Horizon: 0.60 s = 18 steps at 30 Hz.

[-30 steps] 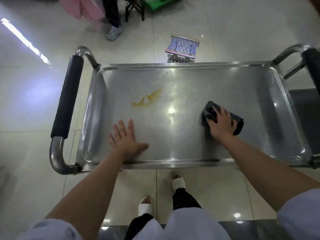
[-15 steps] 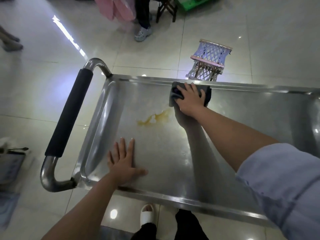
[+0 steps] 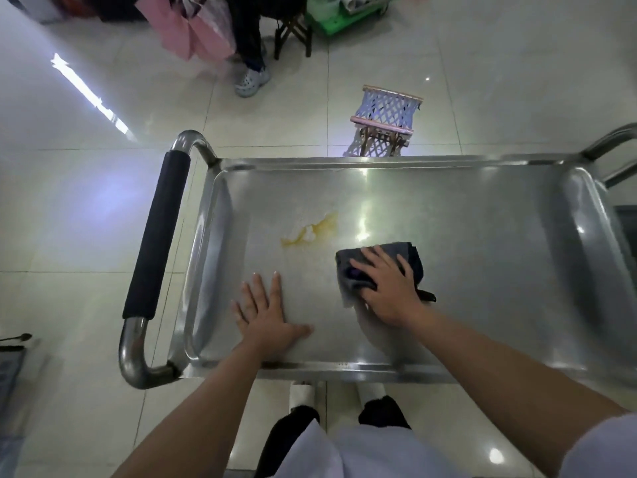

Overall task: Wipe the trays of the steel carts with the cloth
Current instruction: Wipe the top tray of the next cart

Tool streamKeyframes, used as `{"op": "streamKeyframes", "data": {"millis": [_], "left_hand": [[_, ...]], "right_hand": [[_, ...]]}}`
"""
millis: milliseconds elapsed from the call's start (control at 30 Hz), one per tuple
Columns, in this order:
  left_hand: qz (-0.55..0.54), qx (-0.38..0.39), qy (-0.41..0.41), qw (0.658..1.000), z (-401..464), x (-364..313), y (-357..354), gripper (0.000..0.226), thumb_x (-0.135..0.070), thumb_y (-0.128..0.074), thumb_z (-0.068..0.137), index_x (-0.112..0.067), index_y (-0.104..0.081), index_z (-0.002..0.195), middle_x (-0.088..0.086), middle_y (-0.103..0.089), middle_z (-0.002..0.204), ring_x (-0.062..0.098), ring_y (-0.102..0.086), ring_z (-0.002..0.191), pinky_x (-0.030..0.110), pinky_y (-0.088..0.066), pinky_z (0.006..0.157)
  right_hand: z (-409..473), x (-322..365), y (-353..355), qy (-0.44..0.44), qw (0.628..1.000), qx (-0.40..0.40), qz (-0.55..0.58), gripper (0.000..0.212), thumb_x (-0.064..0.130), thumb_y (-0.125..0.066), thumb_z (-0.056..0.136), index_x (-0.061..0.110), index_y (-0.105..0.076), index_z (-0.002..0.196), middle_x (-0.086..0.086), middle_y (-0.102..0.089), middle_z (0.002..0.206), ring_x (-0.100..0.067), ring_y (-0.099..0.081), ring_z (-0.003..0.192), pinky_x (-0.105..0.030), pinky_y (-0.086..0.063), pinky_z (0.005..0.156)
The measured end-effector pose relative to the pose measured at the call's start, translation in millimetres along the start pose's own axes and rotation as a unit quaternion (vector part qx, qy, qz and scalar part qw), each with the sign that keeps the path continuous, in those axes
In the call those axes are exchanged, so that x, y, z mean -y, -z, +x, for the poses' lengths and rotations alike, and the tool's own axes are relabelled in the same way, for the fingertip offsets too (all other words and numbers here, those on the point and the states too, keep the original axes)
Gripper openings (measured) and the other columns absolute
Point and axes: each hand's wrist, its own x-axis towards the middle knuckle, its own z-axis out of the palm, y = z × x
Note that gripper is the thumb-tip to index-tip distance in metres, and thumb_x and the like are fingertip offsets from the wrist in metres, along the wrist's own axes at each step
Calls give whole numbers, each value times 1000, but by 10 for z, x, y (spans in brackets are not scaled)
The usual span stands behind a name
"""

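The steel cart's top tray (image 3: 482,270) fills the middle of the head view. A yellow-white smear (image 3: 310,232) lies left of the tray's centre. My right hand (image 3: 389,291) presses flat on a dark grey cloth (image 3: 410,257) on the tray floor, just right of and below the smear. My left hand (image 3: 267,315) rests palm down with fingers spread near the tray's front edge, holding nothing.
The cart's padded black handle (image 3: 157,236) runs along the left side; a second handle (image 3: 610,139) shows at the far right. A small woven stool (image 3: 386,119) stands on the tiled floor behind the cart. A person's leg and shoe (image 3: 251,77) are farther back.
My right hand has pulled the cloth back from the tray's far rim toward me, to a spot right of the smear. My left hand has stayed put.
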Motion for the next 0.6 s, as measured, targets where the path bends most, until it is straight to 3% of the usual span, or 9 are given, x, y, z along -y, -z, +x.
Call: {"op": "streamKeyframes", "data": {"millis": [133,267,400,467,600], "left_hand": [[-8,-2,-30,1000,-16,48,2,127,-78,-61,72,-37,32,148,5,47,152,29,43,140,56,23,113],[-28,-12,-54,998,-23,84,-6,126,-76,-61,73,-36,32,148,5,46,153,31,40,141,58,18,115],[-40,-15,-68,997,-29,108,-8,125,-74,-62,72,-37,29,150,5,44,154,32,39,142,59,17,116],[-43,-11,-73,996,-28,125,0,125,-74,-62,71,-38,28,149,4,44,154,32,40,141,59,17,116],[-25,4,-84,996,-73,137,77,117,-64,-62,79,-36,26,151,7,41,156,33,39,142,56,20,115]], "right_hand": [[-652,169,-304,-31,999,10,25,73,54,-30,77,41,-42,148,13,-18,165,-6,-3,152,-40,9,120],[-1112,326,-617,-66,998,5,21,69,46,-36,78,43,-41,147,16,-17,164,-1,0,150,-38,9,121],[-1413,529,-851,-83,995,-6,50,79,57,-24,68,43,-49,141,17,-24,161,6,-3,144,-35,8,120],[-1480,595,-864,-87,994,5,59,72,56,-31,72,43,-51,140,17,-28,160,2,-8,148,-33,7,120],[-1466,572,-817,-82,995,24,50,45,34,-56,94,40,-53,139,15,-32,159,-3,-14,150,-34,2,120]]}}
